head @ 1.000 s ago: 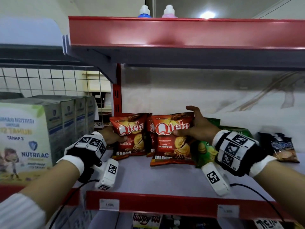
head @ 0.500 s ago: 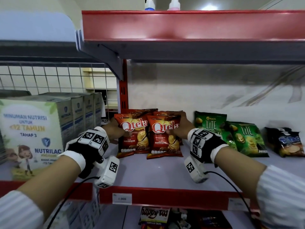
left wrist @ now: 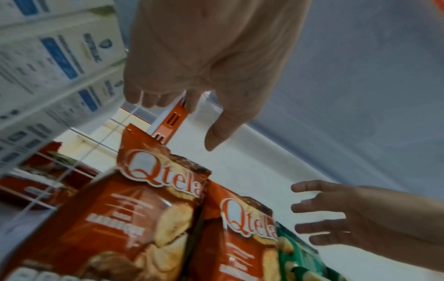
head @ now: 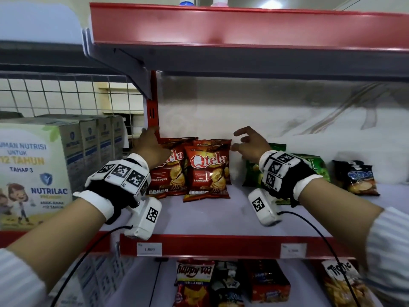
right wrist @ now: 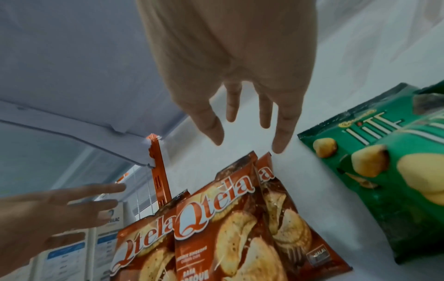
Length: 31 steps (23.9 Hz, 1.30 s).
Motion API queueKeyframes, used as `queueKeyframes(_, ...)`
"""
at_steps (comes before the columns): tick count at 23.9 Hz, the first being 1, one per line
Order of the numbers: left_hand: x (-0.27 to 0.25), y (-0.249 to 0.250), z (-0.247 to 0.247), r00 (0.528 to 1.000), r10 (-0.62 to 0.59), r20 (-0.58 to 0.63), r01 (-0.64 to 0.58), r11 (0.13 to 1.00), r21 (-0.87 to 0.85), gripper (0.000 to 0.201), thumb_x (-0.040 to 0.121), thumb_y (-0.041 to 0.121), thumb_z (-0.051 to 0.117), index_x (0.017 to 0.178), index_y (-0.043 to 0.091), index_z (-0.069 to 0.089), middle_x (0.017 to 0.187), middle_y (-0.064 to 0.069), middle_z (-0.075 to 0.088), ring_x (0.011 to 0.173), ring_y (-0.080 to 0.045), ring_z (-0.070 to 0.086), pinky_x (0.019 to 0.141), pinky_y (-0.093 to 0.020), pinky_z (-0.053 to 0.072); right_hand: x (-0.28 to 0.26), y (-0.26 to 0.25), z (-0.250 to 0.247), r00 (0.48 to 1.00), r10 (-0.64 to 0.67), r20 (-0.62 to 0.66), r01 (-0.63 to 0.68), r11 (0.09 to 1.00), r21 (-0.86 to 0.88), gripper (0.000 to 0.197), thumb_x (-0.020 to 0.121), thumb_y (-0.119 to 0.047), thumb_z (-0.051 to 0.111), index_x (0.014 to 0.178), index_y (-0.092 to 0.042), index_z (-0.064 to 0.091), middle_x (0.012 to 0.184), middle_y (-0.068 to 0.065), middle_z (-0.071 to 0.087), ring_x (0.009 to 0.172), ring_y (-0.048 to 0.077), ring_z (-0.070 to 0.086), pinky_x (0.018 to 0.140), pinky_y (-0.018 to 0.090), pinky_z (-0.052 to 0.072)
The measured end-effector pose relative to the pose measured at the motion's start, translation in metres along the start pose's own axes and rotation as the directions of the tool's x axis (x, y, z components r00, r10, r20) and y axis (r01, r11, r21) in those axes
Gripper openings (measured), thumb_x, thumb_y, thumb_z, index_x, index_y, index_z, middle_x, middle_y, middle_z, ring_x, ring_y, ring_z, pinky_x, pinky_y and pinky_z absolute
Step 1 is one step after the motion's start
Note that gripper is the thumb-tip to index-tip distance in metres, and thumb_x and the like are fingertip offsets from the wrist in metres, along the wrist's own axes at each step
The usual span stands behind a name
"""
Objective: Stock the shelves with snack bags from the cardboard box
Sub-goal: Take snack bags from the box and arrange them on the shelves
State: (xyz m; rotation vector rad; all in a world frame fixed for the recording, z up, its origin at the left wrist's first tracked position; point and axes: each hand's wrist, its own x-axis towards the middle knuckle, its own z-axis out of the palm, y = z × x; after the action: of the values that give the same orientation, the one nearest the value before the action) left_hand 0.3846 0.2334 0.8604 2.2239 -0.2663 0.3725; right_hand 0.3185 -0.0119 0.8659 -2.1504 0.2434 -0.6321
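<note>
Two red Qtela snack bags stand upright side by side at the left end of the shelf [head: 210, 220]: the left bag [head: 171, 173] [left wrist: 134, 218] and the front bag [head: 208, 171] [right wrist: 228, 228]. A third Qtela bag [head: 213, 143] peeks out behind them. My left hand [head: 152, 147] [left wrist: 190, 117] hovers open at the left bag's upper corner, near the red upright [head: 152, 111]. Just right of the bags' tops, my right hand [head: 247, 140] [right wrist: 247, 133] is open with spread fingers and holds nothing. The cardboard box is out of view.
Green Lite bags [head: 309, 167] [right wrist: 384, 171] and a dark snack bag [head: 356, 176] lean at the back right. Nutrilac cartons [head: 37, 169] fill the bay to the left. The upper red shelf [head: 243, 25] hangs overhead. More snacks [head: 194, 278] sit on the lower shelf.
Both hands have let go of the Qtela bags and lifted off them with fingers spread. The bags now stand on their own, and the green bags are uncovered.
</note>
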Motion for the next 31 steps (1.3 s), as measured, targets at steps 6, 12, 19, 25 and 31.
queueKeyframes(6,-0.046,0.052,0.041,0.992,0.114,-0.051,-0.122,0.967,-0.222,0.004,0.086,0.011,0.064,0.088,0.012,0.066,0.093,-0.006,0.068,0.093,-0.019,0.062,0.084,-0.025,0.047,-0.029,0.014,-0.033,0.980,-0.127,-0.153,0.135,0.990,0.041,0.010,0.082,-0.010,0.064,0.085,-0.019,0.060,0.066,-0.006,0.059,0.062,0.006,0.053,0.046,0.003,0.037)
queueKeyframes(12,-0.095,0.106,0.085,0.992,0.126,-0.029,-0.129,0.955,-0.266,0.005,0.086,0.007,0.064,0.085,0.009,0.068,0.077,0.000,0.063,0.073,-0.013,0.057,0.060,-0.011,0.044,-0.064,0.054,-0.094,0.971,-0.207,-0.115,0.209,0.978,0.001,0.011,0.082,-0.005,0.060,0.084,-0.017,0.061,0.064,-0.013,0.053,0.060,-0.002,0.048,0.052,-0.001,0.035)
queueKeyframes(19,-0.196,0.184,0.183,0.985,0.174,-0.018,-0.166,0.893,-0.418,0.018,0.092,0.020,0.058,0.093,0.004,0.065,0.086,-0.009,0.067,0.077,-0.017,0.060,0.071,-0.026,0.048,-0.118,0.139,-0.199,0.967,-0.222,-0.125,0.230,0.972,0.056,0.006,0.085,-0.007,0.061,0.089,-0.011,0.061,0.063,-0.007,0.051,0.058,0.007,0.049,0.054,0.014,0.039)
queueKeyframes(25,-0.293,0.200,0.268,0.979,0.195,-0.063,-0.195,0.791,-0.580,0.012,0.094,0.021,0.054,0.084,0.022,0.058,0.079,0.005,0.065,0.067,0.003,0.058,0.066,-0.007,0.044,-0.182,0.222,-0.233,0.959,-0.249,-0.134,0.267,0.953,0.144,0.012,0.087,-0.010,0.062,0.095,-0.018,0.060,0.066,-0.005,0.056,0.056,0.002,0.051,0.055,0.009,0.040)
queueKeyframes(31,-0.379,0.143,0.351,0.982,0.092,0.166,0.015,0.833,-0.553,0.018,0.098,0.020,0.045,0.088,0.023,0.059,0.081,0.004,0.063,0.069,0.000,0.056,0.069,-0.021,0.046,-0.244,0.313,-0.212,0.979,-0.201,0.046,0.193,0.971,0.145,0.020,0.089,-0.010,0.059,0.101,-0.026,0.056,0.085,-0.001,0.061,0.073,0.006,0.057,0.062,0.009,0.041)
